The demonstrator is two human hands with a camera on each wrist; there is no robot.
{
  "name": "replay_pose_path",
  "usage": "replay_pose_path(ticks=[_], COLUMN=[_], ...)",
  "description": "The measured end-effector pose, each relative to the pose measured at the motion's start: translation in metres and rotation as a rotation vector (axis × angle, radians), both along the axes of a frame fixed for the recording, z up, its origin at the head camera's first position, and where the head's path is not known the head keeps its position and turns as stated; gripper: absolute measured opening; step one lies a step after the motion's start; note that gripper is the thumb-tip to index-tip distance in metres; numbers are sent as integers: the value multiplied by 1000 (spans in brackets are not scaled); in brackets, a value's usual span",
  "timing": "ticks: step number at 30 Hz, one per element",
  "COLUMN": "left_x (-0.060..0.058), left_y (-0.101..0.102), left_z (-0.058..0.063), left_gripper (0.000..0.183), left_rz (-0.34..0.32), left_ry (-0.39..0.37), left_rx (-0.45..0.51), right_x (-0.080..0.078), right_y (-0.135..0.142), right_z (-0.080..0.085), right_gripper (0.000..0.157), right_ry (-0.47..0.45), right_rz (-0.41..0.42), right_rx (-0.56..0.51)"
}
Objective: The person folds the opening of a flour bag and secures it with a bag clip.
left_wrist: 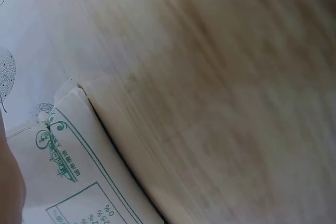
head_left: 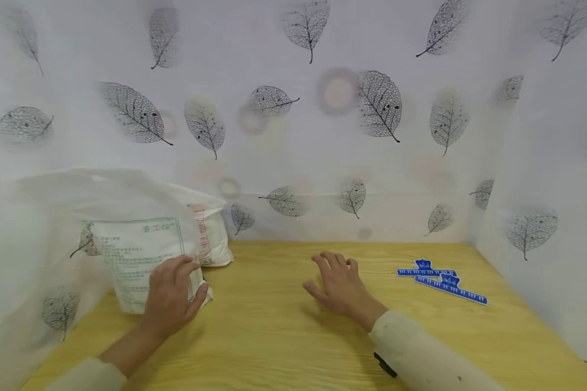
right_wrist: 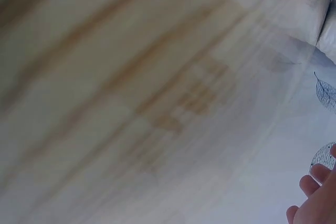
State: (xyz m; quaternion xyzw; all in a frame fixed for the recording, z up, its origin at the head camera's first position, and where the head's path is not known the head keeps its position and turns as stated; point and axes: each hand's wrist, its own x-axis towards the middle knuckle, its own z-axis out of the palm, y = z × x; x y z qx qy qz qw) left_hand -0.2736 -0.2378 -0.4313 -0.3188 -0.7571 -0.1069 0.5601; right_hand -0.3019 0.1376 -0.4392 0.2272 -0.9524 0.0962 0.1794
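Note:
At the left of the head view my left hand (head_left: 171, 296) is in front of a white packet (head_left: 127, 266) with green print, its fingers relaxed and gripping nothing. Whether the fingertips touch the packet I cannot tell. In the left wrist view the printed packet (left_wrist: 79, 145) fills the lower left, with part of that hand at the edge. Over the middle of the table hovers my right hand (head_left: 337, 285), fingers loosely bent and holding nothing. Its fingers (right_wrist: 310, 184) show at the lower right of the right wrist view.
Behind the first packet stands a second white packet (head_left: 217, 233) with red print. Two blue clips (head_left: 455, 290) with a piano-key pattern lie overlapping on the yellow wood table (head_left: 269, 336) at the right. Leaf-patterned sheeting (head_left: 298, 157) encloses the back and sides.

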Motion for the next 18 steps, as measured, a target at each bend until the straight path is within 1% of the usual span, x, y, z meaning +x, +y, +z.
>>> replay_pose_path(ticks=[3,6,8,10,13,16,18], left_x=[-5,-8,-7,-4,1,4,5], left_y=[8,7,1,-7,-20,-32,-38], left_z=[-2,-2,-2,-2,0,1,1], left_gripper=[50,52,53,55,57,58,59], left_rz=[8,19,40,65,99,119,130], left_ry=[4,17,17,-2,-36,-48,-49], left_rx=[-12,-11,10,28,34,26,18], right_x=[1,1,1,0,-2,-3,-4], right_y=[6,7,3,-4,-15,-26,-31], right_z=[0,0,1,2,2,1,-1], right_gripper=[64,64,64,64,64,64,65], right_ry=[8,-4,-34,-61,-70,-58,-66], right_rz=[-1,24,47,62,77,91,91], right_rx=[23,18,-5,-23,-28,-18,-6])
